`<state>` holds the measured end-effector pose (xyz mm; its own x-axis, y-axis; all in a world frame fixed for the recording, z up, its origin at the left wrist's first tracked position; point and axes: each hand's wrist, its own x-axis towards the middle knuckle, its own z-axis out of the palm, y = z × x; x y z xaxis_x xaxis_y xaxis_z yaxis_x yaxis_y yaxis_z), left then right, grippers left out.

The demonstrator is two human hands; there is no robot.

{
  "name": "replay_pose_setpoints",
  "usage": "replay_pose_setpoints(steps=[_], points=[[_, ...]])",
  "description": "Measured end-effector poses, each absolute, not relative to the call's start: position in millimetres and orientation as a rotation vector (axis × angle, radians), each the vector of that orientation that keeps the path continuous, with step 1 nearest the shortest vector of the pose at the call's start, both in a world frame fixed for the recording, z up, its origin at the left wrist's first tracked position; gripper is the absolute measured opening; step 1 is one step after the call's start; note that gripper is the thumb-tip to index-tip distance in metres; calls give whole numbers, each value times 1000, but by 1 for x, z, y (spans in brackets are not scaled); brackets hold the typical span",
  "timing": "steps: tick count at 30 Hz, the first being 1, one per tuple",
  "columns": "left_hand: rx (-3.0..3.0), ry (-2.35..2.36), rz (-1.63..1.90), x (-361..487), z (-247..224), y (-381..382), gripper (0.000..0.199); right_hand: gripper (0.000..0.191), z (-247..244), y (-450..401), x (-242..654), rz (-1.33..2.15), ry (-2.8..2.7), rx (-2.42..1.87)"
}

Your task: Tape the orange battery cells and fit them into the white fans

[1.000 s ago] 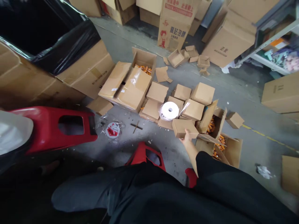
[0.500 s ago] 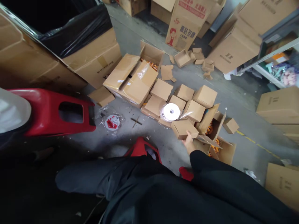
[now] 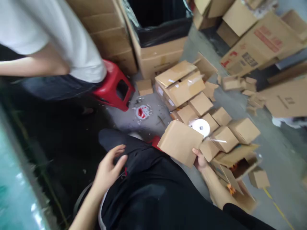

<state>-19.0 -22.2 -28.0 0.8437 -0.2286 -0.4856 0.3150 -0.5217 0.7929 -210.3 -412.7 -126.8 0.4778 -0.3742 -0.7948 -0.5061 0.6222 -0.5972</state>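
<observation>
Along the left edge runs a glossy green tabletop point(image 3: 14, 179), and beyond it a person in a white short-sleeved shirt point(image 3: 74, 48) sits on a red plastic stool point(image 3: 112, 94). The wearer's left hand point(image 3: 111, 167) hangs over dark trousers point(image 3: 141, 153), its thumb apart from the fingers and nothing between them. Past it on the grey concrete floor point(image 3: 155, 99) lies a flat, round, white-and-red disc point(image 3: 143, 112) (seemingly in clear plastic, though blur hides the detail). A large brown cardboard carton lined with black plastic point(image 3: 165, 59) stands farther back. Next comes a plain brown, shallow cardboard box point(image 3: 181, 142), held up tilted in front of the wearer; the right hand point(image 3: 200, 159) clamps its near right corner, thumb on the upper face. Just behind the box is a white, disc-shaped roll point(image 3: 202, 127), beside several small closed brown cartons point(image 3: 224, 139). At far right an open brown cardboard carton point(image 3: 249, 199) shows small orange pieces point(image 3: 231, 188).
</observation>
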Motion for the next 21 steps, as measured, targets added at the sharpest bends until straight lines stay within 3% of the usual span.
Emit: replay_pose_setpoints(steps=[5, 8, 10, 12, 15, 21], points=[[1546, 167, -558, -60, -55, -62, 97, 81, -89, -406, -71, 546, 628, -1118], [1245, 423, -212, -103, -31, -63, 91, 86, -58, -385, 5, 833, 267, -1279], [1090, 521, 4, -135, -13, -66, 91, 78, -39, -350, 55, 962, -32, -1423], [950, 524, 193, -162, -1, -71, 95, 71, -14, -289, 93, 1092, -307, -1451], [735, 549, 558, -193, 0, -81, 91, 80, 42, -165, 110, 1363, -660, -1314], [398, 764, 1067, -217, -31, -81, 82, 76, 136, 87, 32, 1878, -1441, -1154]])
